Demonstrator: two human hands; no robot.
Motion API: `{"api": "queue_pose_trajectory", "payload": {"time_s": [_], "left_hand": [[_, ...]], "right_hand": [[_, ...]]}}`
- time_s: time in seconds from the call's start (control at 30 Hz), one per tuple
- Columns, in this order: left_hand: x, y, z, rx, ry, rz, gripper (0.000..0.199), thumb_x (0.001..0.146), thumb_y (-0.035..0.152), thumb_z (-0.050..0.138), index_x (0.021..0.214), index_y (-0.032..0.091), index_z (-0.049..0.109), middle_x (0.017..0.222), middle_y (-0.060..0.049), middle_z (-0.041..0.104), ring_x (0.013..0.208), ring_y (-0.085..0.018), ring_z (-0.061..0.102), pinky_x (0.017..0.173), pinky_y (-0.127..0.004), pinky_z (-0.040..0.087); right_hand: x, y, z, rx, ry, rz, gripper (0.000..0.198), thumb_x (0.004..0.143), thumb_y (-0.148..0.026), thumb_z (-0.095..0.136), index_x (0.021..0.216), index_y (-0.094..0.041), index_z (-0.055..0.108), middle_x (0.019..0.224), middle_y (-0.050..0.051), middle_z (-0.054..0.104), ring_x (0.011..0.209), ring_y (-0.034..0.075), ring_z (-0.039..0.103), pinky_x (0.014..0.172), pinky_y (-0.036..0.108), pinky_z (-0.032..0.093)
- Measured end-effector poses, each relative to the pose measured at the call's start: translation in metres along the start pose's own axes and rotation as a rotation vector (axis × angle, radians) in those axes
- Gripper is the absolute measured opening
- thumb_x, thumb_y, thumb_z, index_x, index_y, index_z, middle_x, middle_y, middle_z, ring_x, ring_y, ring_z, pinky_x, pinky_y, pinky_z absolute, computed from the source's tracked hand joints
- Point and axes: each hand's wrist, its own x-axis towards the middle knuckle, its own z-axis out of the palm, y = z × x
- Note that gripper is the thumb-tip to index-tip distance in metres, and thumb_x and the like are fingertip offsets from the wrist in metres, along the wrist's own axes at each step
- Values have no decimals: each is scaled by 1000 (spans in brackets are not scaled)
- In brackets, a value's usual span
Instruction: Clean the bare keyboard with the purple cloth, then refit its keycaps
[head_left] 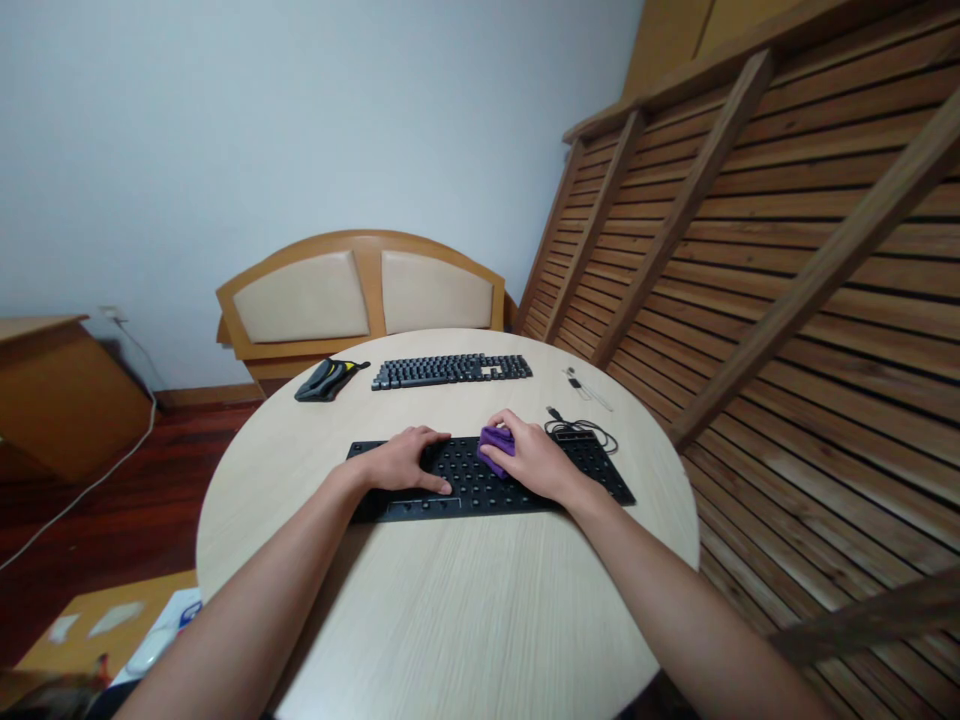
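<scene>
Looking down now onto a round tabletop (pixel 465 600), pale, with fine streaky wood grain; low to the left, brown cardboard (pixel 112 605) on a dark red wooden floor (pixel 180 440); and here, right across the middle of the tabletop, a long black keyboard base (pixel 484 494), lying flat, matt and dark, studded with rows of small raised switches, with a thin light line around a strip at its lower left; resting the left hand (pixel 405 460) on its left part, open, thumb and fingers spread; gripping a bunched purple cloth (pixel 495 438) in the right hand (pixel 538 460), down at the base's middle; by its far right edge, a loosely looped black cable (pixel 581 422); further out to the right, little objects (pixel 574 383), too small to make out; across from them, dark keycaps (pixel 435 371) ranged in keyboard layout, and to their left a dark folded item (pixel 324 382) with yellow patches; behind, a wooden headboard (pixel 373 285) with two cream panels; up the right side, a big slatted wooden frame (pixel 750 260); at the back, a plain pale wall (pixel 337 120).
</scene>
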Motion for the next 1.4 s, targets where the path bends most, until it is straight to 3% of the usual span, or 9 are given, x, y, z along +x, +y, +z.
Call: {"api": "queue_pose_trajectory", "payload": {"time_s": [0.2, 0.37, 0.67, 1.03, 1.27, 1.4], "left_hand": [[0, 1, 0, -6, 2, -2, 100, 64, 65, 75, 144, 14, 45, 141, -17, 49, 131, -35, 46, 113, -43, 32], [0, 2, -1, -10, 10, 4, 99, 64, 65, 75, 144, 14, 46, 140, -17, 51, 130, -35, 46, 113, -44, 32], [0, 0, 1, -8, 6, 4, 100, 63, 66, 74, 144, 15, 46, 140, -17, 51, 129, -35, 47, 112, -44, 33], [1, 0, 0, 1, -5, -4, 100, 63, 68, 73, 144, 17, 45, 141, -16, 50, 130, -34, 46, 112, -44, 32], [1, 1, 0, -10, 7, 7, 97, 63, 67, 74, 144, 21, 46, 139, -14, 52, 129, -35, 47, 111, -45, 33], [0, 0, 0, -29, 6, 8, 99, 62, 67, 74, 143, 17, 47, 140, -17, 50, 129, -36, 46, 112, -45, 32]], "right_hand": [[3, -4, 8, -187, -17, 45, 15, 89, -33, 62, 100, -23, 61, 94, 5, 73, 86, 21, 68, 72, 28, 42], [1, -8, 5, -415, -41, 156, 22, 90, -39, 59, 105, -24, 62, 90, 8, 74, 81, 25, 69, 65, 29, 38], [3, -6, 12, -266, -18, 164, 20, 90, -41, 57, 102, -27, 63, 91, 3, 75, 84, 22, 69, 66, 26, 37], [3, -17, 12, -393, -55, 258, 24, 81, -35, 61, 104, -27, 66, 91, 4, 75, 82, 23, 68, 64, 28, 36], [0, -16, 5, -270, -118, 237, 14, 78, -33, 65, 86, -23, 68, 83, 4, 73, 79, 21, 66, 62, 26, 36], [-1, -13, -1, -209, -52, 194, 17, 83, -37, 62, 88, -22, 68, 83, 5, 73, 76, 20, 65, 64, 26, 39]]}}
